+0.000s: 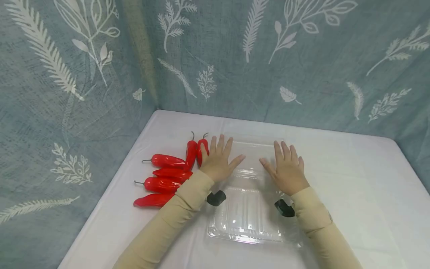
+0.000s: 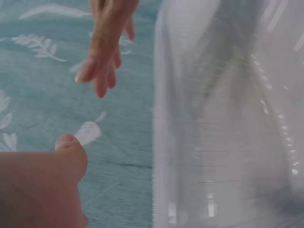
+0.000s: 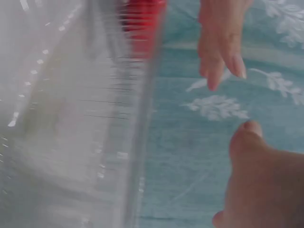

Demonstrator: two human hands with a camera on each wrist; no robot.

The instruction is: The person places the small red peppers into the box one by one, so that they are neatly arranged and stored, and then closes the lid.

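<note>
A clear plastic clamshell container (image 1: 246, 213) lies unfolded on the table, its lid half (image 1: 252, 149) towards the back. My left hand (image 1: 217, 158) is over the left side of the lid half, fingers spread and straight, close by the red peppers. Over its right side my right hand (image 1: 288, 170) is held the same way, palm down, thumb towards the other hand. Nothing is gripped by either. In the left wrist view the clear plastic (image 2: 213, 142) fills the right side, beside the left thumb (image 2: 71, 152). Both hands also show in the right wrist view, beyond the plastic (image 3: 71, 118).
Several red peppers lie left of the container: two upright ones (image 1: 191, 151) at the back and a stack of sideways ones (image 1: 168, 161) nearer. A white cloth covers the table (image 1: 352, 201). Blue-green patterned curtains (image 1: 235, 86) stand behind and at the left.
</note>
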